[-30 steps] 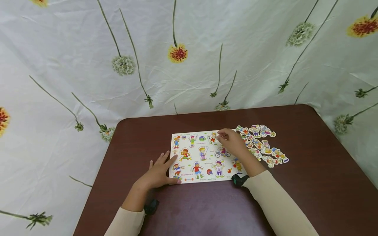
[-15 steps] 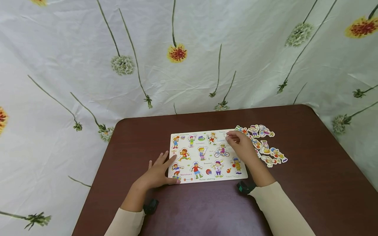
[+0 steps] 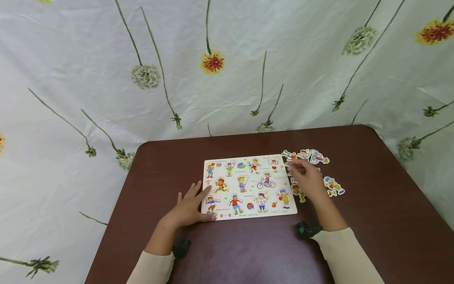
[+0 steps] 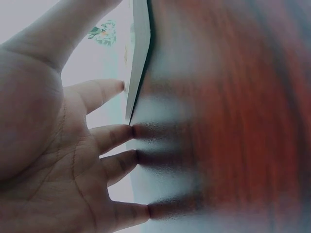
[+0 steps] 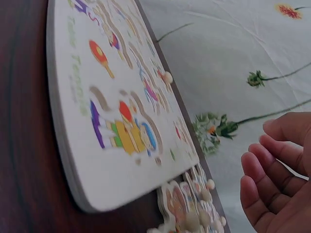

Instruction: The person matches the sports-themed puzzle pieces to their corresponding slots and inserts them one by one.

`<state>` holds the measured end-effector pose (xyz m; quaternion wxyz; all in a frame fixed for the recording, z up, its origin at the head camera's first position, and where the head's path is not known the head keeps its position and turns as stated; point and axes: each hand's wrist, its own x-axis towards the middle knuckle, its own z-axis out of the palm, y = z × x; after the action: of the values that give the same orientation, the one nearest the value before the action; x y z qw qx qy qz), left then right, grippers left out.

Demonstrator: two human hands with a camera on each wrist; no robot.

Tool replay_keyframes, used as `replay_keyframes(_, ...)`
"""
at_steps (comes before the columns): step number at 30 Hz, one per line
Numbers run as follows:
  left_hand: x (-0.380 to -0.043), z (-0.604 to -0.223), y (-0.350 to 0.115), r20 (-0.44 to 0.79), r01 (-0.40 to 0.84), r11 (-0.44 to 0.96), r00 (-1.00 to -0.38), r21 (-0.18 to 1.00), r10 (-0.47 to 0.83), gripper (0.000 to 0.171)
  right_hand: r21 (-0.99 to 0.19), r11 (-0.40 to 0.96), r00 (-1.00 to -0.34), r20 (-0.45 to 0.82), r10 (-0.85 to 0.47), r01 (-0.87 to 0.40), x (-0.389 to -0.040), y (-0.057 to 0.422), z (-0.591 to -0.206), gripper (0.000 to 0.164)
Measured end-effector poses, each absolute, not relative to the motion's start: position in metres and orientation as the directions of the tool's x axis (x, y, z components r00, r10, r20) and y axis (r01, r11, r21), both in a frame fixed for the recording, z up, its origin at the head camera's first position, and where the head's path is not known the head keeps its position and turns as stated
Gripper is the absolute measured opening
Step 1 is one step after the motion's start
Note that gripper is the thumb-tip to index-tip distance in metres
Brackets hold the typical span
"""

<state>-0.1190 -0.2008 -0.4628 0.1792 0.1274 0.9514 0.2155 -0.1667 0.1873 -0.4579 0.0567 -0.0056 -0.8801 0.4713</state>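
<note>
A white puzzle board (image 3: 232, 202) printed with sports figures lies flat on the brown table. My left hand (image 3: 186, 208) is spread at its left edge; the thumb and index finger touch the board, and the other fingers reach onto the table. Just past the right edge, my right hand (image 3: 309, 179) hovers over loose figure pieces (image 3: 318, 157), covering several. In the right wrist view, that hand (image 5: 279, 177) has loosely bent fingers and nothing visible between them. Knobs stand up from the figure pieces (image 5: 176, 206) beside the board; one knob (image 5: 167, 77) rises from the board's far side.
The dark brown table (image 3: 369, 236) has a rounded far edge. Behind it hangs a white cloth (image 3: 227, 98) with printed flowers. Another loose piece (image 3: 333, 184) lies at the right of the cluster. A black wrist camera (image 3: 307, 229) sits at the right cuff.
My right hand has moved right, from over the board's upper right to the loose pieces, uncovering the bicycle and tennis figures. My left hand has stayed at the board's left edge.
</note>
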Motion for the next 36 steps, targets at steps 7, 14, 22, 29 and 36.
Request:
replay_keyframes(7, -0.118, -0.463, -0.201, -0.282, 0.166, 0.87, -0.904, 0.465, 0.323, 0.101, -0.789, 0.614, -0.989, 0.1, 0.105, -0.014, -0.166, 0.207, -0.462, 0.026)
replay_keyframes(14, -0.119, -0.462, -0.202, -0.281, 0.161, 0.872, -0.906, 0.462, 0.316, 0.101, -0.753, 0.657, -0.993, 0.037, 0.114, 0.048, -0.163, 0.217, -0.463, 0.027)
replay_keyframes(22, -0.119, -0.46, -0.201, -0.287, 0.152, 0.871, -0.906, 0.466, 0.312, 0.1, -0.693, 0.714, -0.995, -0.048, 0.089, 0.097, -0.161, 0.22, -0.467, 0.022)
replay_keyframes(29, -0.12, -0.459, -0.199, -0.3, 0.148, 0.878, -0.903, 0.456, 0.308, 0.099, -0.642, 0.759, -0.994, -0.078, 0.076, 0.108, -0.164, 0.221, -0.471, 0.021)
replay_keyframes(36, -0.119, -0.46, -0.2, -0.301, 0.147, 0.877, -0.902, 0.458, 0.309, 0.099, -0.627, 0.772, -0.994, -0.091, 0.067, 0.11, -0.163, 0.22, -0.471, 0.021)
